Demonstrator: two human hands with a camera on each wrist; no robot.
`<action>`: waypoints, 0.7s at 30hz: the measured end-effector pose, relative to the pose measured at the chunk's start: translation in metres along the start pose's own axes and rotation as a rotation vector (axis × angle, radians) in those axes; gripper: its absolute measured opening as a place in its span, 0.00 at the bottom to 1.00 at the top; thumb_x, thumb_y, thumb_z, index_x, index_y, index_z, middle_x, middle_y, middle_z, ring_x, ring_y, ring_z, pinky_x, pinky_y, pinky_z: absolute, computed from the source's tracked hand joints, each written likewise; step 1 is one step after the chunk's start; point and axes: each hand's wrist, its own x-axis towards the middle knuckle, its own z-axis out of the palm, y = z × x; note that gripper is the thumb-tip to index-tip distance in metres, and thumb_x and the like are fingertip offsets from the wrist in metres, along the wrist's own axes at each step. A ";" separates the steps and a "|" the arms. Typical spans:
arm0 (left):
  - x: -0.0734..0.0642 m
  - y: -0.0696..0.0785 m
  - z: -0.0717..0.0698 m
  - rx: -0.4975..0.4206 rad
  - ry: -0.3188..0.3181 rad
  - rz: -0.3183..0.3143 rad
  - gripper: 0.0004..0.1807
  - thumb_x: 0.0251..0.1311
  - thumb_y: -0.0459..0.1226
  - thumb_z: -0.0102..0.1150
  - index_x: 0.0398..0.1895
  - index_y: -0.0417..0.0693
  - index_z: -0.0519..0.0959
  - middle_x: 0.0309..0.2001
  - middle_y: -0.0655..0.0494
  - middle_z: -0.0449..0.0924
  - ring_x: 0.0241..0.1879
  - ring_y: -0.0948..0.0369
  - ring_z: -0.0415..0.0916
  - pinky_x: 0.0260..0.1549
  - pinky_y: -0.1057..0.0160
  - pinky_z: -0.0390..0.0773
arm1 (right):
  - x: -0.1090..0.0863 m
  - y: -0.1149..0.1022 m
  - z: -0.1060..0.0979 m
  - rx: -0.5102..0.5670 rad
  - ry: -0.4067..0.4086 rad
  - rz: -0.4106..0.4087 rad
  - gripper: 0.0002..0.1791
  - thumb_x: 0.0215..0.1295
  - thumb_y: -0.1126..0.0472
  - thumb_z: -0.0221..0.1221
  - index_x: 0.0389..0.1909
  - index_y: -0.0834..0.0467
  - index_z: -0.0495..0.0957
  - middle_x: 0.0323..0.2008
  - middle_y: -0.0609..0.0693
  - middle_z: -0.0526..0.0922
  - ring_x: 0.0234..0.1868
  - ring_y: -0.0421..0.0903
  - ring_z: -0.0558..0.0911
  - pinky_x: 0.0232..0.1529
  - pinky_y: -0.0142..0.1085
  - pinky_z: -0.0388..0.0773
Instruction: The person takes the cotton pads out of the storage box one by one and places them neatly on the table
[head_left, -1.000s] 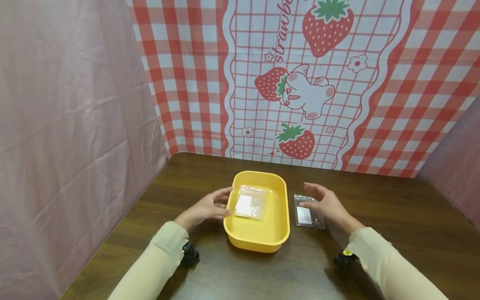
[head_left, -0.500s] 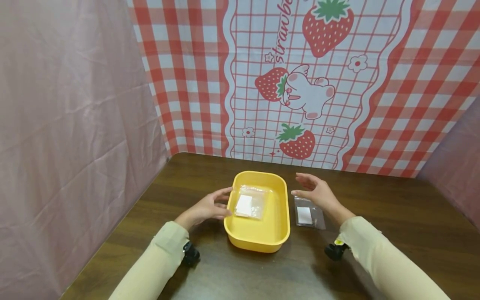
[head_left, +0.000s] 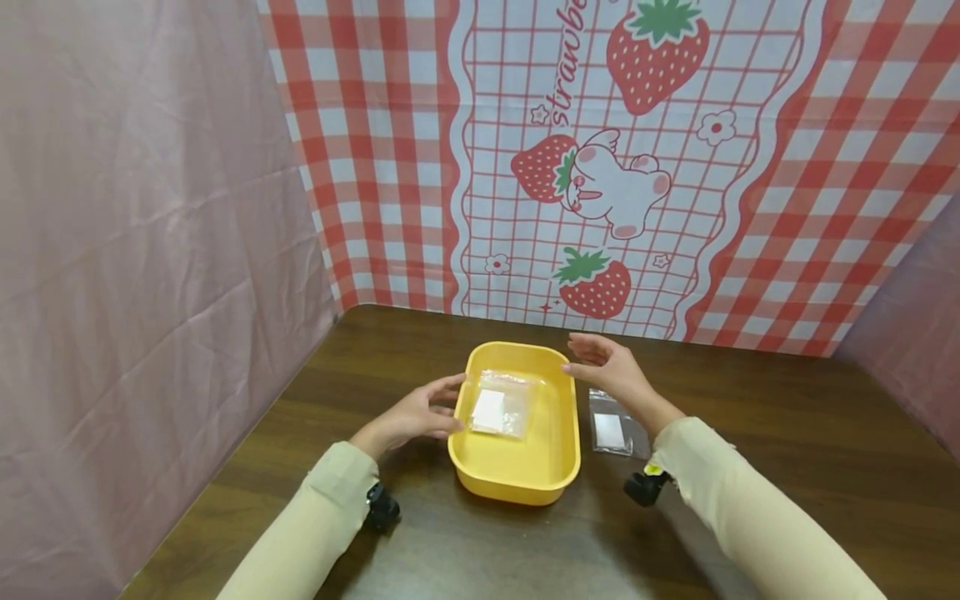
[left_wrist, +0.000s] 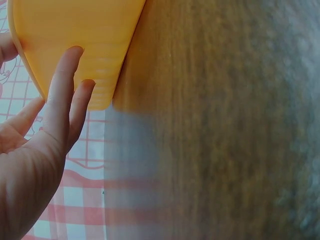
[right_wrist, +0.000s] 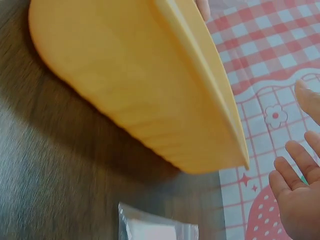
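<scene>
A yellow plastic tub (head_left: 517, 490) is lying lengthwise away between two uncurled hands, the nearer left hand (head_left: 412, 417) touching it, the right hand (head_left: 613, 372) hovering beside it

Left hand (head_left: 408, 417) and right hand (head_left: 618, 372) apart, fingers (left_wrist: 60, 92) loosely extended

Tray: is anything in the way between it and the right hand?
Nothing visible: the right wrist view shows open space between right hand and tray. The bag on the table lies outside that gap.
</scene>
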 end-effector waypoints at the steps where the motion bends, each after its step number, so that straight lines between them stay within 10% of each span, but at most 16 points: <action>1: 0.000 0.000 0.000 0.000 0.000 0.000 0.41 0.51 0.28 0.64 0.69 0.52 0.59 0.61 0.42 0.63 0.53 0.49 0.71 0.39 0.56 0.80 | 0.001 -0.001 0.002 0.003 0.000 0.001 0.37 0.55 0.55 0.67 0.64 0.62 0.65 0.61 0.62 0.68 0.62 0.59 0.66 0.59 0.48 0.67; 21: 0.000 -0.001 -0.001 -0.002 -0.010 0.017 0.41 0.52 0.28 0.65 0.70 0.52 0.59 0.61 0.42 0.63 0.53 0.49 0.70 0.39 0.55 0.80 | 0.022 -0.030 0.035 0.105 -0.022 0.077 0.35 0.56 0.58 0.66 0.64 0.61 0.65 0.61 0.58 0.69 0.61 0.54 0.67 0.60 0.45 0.66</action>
